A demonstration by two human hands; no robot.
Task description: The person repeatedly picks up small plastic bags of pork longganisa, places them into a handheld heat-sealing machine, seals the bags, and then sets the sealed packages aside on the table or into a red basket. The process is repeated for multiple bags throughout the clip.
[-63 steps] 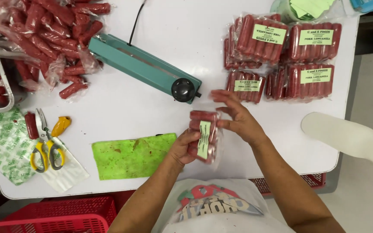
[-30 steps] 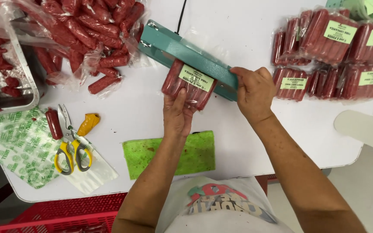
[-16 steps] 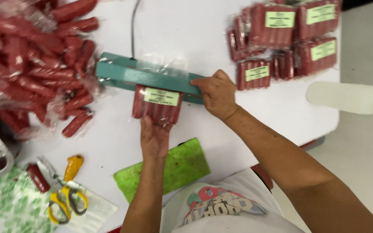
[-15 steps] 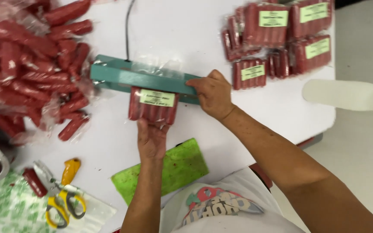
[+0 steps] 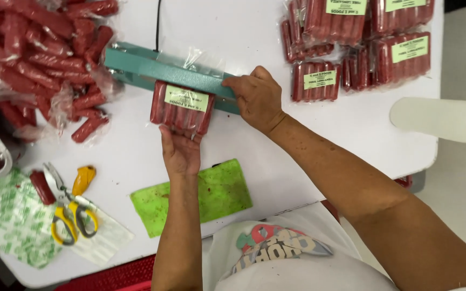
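Red loose sausages in clear wrap are heaped well to the left of the teal heat sealer, and below that heap, nearer the person, yellow-handled scissors lie on a sheet of green-printed bags with one stray sausage just beside the blades. The sealer itself runs as a long bar slanting from upper left down to lower right across the white table, a black cord leaving its far side. Tucked against the sealer's near edge is the sausage pack, a clear bag of red links with a pale green label; its links point away from the person, straight at the bar, while its open plastic mouth passes under the bar and shows crumpled on the far side. The left hand cups the pack's near end from below, fingers curled lightly round it, so the pack lies directly beyond the fingertips, between hand and sealer. Just below the wrist lies a green cloth. On the sealer's right end the right hand rests palm down, fingers closed flat over the bar, closer to the sealer than the left. Further right of the sealer, finished labelled packs are stacked near the table's far corner.
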